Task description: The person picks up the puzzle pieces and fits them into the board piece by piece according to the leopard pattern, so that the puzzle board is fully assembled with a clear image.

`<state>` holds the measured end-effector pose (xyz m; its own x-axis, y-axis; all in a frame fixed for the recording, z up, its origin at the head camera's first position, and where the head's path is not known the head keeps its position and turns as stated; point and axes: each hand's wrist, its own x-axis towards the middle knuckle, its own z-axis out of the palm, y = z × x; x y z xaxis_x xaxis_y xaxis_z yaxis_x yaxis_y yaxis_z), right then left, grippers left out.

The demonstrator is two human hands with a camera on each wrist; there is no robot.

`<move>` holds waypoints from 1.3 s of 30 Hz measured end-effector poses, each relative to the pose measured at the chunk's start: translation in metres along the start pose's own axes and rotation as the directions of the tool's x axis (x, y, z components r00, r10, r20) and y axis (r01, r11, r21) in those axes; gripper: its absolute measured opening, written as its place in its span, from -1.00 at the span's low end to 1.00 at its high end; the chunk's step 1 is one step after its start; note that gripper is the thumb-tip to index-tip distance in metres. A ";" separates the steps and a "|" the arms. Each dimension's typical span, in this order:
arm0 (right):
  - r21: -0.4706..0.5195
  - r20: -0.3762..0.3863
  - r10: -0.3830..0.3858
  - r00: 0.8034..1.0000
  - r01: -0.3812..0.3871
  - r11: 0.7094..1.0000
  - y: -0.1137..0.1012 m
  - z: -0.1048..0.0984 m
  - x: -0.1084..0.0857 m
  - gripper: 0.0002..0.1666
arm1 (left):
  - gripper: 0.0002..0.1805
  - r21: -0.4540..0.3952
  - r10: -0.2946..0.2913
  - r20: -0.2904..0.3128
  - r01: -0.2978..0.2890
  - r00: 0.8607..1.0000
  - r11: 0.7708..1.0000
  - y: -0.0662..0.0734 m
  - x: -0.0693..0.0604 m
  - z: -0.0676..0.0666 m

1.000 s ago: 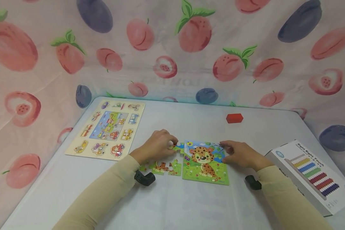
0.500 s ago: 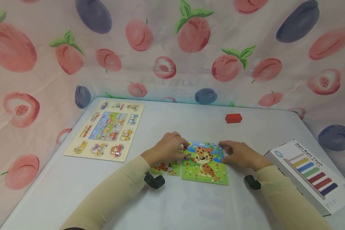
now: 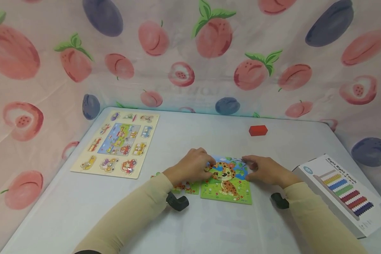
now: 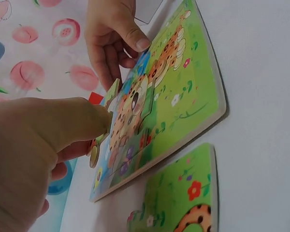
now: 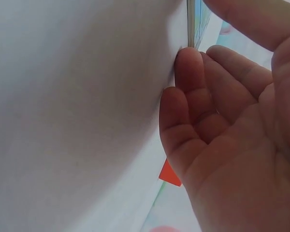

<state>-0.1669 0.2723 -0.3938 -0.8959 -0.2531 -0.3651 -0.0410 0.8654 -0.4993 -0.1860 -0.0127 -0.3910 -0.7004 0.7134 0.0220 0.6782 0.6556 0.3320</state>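
Note:
In the head view my left hand (image 3: 195,165) is over the upper left of a leopard jigsaw puzzle board (image 3: 227,192). Its thumb and fingers pinch a puzzle piece (image 4: 112,92), mostly hidden behind the thumb in the left wrist view. The piece is tilted above the board's surface. My right hand (image 3: 266,170) holds the board's upper right corner, thumb by the side edge and curled fingers around the corner. Loose puzzle pieces (image 3: 192,188) with red flowers and a spotted figure lie just left of the board, partly hidden by my left forearm.
A wooden vehicle peg puzzle (image 3: 114,171) lies at the left. A red block (image 3: 258,130) is at the back right. On the right, beside my right forearm, stands a white toy box (image 3: 317,173). A fruit-print curtain (image 3: 206,70) hangs behind the table.
My left hand has moved right, carrying the puzzle piece from beside the board to over its upper left. My right hand has stayed at the board's corner.

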 end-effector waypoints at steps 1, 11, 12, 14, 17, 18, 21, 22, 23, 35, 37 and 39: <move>0.001 0.002 0.000 1.000 0.000 1.000 0.000 0.000 0.000 -0.10 | -0.63 -0.002 0.001 -0.002 -0.001 1.000 1.000 0.001 0.000 0.001; 0.016 0.010 -0.010 1.000 0.010 1.000 0.000 -0.001 -0.002 -0.09 | -0.60 0.004 0.035 -0.010 -0.035 0.999 0.999 0.008 0.009 0.007; 0.019 0.009 -0.011 1.000 0.010 1.000 0.000 -0.001 -0.002 -0.09 | -0.60 0.007 0.036 -0.007 -0.036 0.999 0.999 0.010 0.010 0.007; 0.020 0.006 -0.016 1.000 0.016 1.000 0.000 0.000 -0.002 -0.09 | -0.59 0.012 0.035 0.002 -0.035 0.999 0.999 0.014 0.011 0.007; 0.017 0.003 -0.021 1.000 0.020 1.000 0.000 0.000 -0.003 -0.09 | -0.58 0.017 0.030 0.018 -0.030 0.999 0.999 0.019 0.015 0.008; 0.015 0.003 -0.020 1.000 0.020 1.000 -0.001 0.000 -0.003 -0.09 | -0.58 0.016 0.031 0.022 -0.031 0.999 0.999 0.021 0.016 0.009; 0.015 0.003 -0.019 1.000 0.019 1.000 -0.001 0.000 -0.003 -0.09 | -0.59 0.023 0.038 0.025 -0.038 0.999 0.999 0.025 0.021 0.011; 0.015 0.003 -0.019 1.000 0.019 1.000 -0.001 0.000 -0.003 -0.09 | -0.58 0.027 0.040 0.023 -0.040 0.999 0.999 0.026 0.022 0.012; 0.013 0.002 -0.021 1.000 0.021 1.000 -0.001 0.000 -0.003 -0.09 | -0.58 0.032 0.040 0.021 -0.041 0.999 0.999 0.027 0.024 0.013; -0.001 -0.006 -0.022 1.000 0.022 1.000 -0.001 0.000 -0.003 -0.09 | -0.53 0.060 -0.009 0.061 0.005 0.998 0.998 0.036 0.035 0.023; -0.004 -0.007 -0.024 1.000 0.024 1.000 -0.001 0.000 -0.003 -0.09 | -0.53 0.059 -0.012 0.065 0.008 0.998 0.998 0.036 0.036 0.024; -0.008 -0.007 -0.023 1.000 0.023 1.000 -0.001 0.000 -0.003 -0.10 | -0.55 0.055 -0.010 0.068 0.006 0.998 0.998 0.036 0.037 0.026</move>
<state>-0.1644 0.2718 -0.3921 -0.8978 -0.2702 -0.3479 -0.0655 0.8629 -0.5012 -0.1815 0.0440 -0.4027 -0.6901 0.7223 -0.0458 0.6853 0.6725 0.2794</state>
